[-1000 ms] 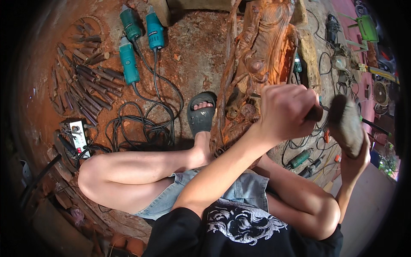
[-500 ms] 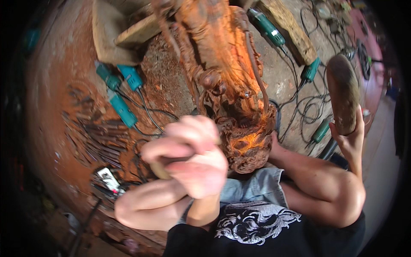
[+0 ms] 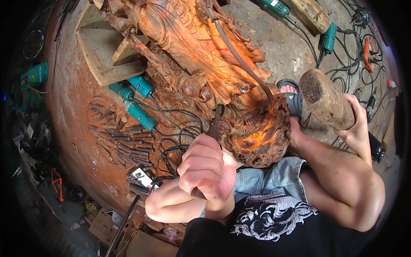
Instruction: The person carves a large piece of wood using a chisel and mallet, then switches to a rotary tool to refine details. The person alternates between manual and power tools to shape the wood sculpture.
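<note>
My left hand (image 3: 206, 169) is closed in a fist around a carving chisel (image 3: 215, 123). The chisel's dark blade points away from me, and its tip appears at the near left part of a reddish-brown wood carving (image 3: 180, 40); whether it touches is unclear. The carving's rounded near end, a curly carved head (image 3: 257, 141), lies between my legs by my shorts. On the right, my right hand (image 3: 356, 128) grips a thick wooden mallet (image 3: 325, 100) near its lower end. The mallet is raised and leans left toward the carving, apart from the chisel.
Many chisels (image 3: 124, 141) lie fanned out on the dusty floor at left. Green power tools (image 3: 140, 115) with tangled black cords sit beside them, with more at the upper right (image 3: 329, 37). Wooden blocks (image 3: 96, 55) prop the carving. A phone (image 3: 143, 176) lies near my left knee.
The mallet has swung from upright to tilted left, closer to the carving. My left hand, blurred before, now shows the chisel's blade directed at the wood. The whole view has shifted.
</note>
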`<state>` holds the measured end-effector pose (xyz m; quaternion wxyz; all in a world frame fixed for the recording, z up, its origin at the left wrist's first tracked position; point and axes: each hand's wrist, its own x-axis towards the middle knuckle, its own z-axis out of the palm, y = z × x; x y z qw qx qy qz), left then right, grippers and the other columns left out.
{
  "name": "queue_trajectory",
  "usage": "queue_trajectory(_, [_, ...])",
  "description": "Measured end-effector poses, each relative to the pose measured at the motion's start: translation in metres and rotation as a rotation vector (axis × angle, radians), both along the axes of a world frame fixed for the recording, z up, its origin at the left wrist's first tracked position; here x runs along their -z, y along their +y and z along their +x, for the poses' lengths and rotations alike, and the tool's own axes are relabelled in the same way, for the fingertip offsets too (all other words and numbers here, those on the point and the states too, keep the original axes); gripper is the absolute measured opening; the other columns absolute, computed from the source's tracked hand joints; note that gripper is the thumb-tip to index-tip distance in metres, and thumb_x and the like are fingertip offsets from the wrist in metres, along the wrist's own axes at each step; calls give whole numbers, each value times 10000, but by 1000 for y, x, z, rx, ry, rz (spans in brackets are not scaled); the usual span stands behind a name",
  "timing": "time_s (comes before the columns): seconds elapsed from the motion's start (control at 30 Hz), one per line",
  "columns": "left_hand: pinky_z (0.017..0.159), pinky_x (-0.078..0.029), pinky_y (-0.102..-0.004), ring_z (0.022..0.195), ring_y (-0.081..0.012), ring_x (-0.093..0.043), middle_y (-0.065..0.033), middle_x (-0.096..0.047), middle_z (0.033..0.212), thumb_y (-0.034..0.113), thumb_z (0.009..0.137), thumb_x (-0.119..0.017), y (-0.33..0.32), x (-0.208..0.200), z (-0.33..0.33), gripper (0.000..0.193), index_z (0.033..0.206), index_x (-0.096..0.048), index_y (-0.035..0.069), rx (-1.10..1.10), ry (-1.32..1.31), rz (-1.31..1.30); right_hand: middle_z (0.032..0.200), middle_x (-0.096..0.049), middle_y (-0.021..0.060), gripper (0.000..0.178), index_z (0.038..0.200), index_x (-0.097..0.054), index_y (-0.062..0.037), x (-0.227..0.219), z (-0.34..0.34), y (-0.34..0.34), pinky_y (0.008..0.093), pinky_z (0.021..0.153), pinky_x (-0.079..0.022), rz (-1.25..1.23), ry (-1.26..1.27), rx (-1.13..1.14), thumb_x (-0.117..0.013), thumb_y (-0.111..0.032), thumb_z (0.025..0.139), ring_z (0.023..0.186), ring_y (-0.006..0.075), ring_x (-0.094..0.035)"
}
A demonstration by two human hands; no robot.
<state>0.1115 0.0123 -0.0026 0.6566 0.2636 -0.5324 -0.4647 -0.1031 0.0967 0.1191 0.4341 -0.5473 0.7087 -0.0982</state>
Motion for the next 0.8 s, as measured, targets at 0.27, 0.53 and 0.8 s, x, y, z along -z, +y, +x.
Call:
queue_trajectory(0.27, [549, -282, -307, 527, -117, -308, 1, -347, 605, 206, 1090, -459, -6, 1, -5, 438, 676, -336, 139, 11, -30, -66, 1202, -642, 168, 748, 1344, -603, -64, -5, -11, -1, 427, 940, -499, 51, -7, 43, -850, -114, 640, 1084, 294, -632])
queue_trajectory(0.53, [491, -330, -322, 513, -152, -389, -8, -428, 605, 233, 1030, -622, 0, 4, -8, 366, 746, -465, 64, -64, -24, -72, 1205, -619, 165, 779, 1347, -602, -82, -10, -17, -1, 440, 931, -488, 75, 1, 44, -853, -147, 612, 1081, 310, -613])
queue_trajectory(0.8, [503, -326, -321, 513, -147, -378, -11, -413, 605, 216, 1034, -598, 3, 7, -10, 370, 733, -437, 74, -65, -42, -104, 1209, -595, 162, 810, 1349, -601, -100, -22, -18, -3, 453, 922, -477, 83, 36, 33, -855, -179, 585, 1077, 326, -595])
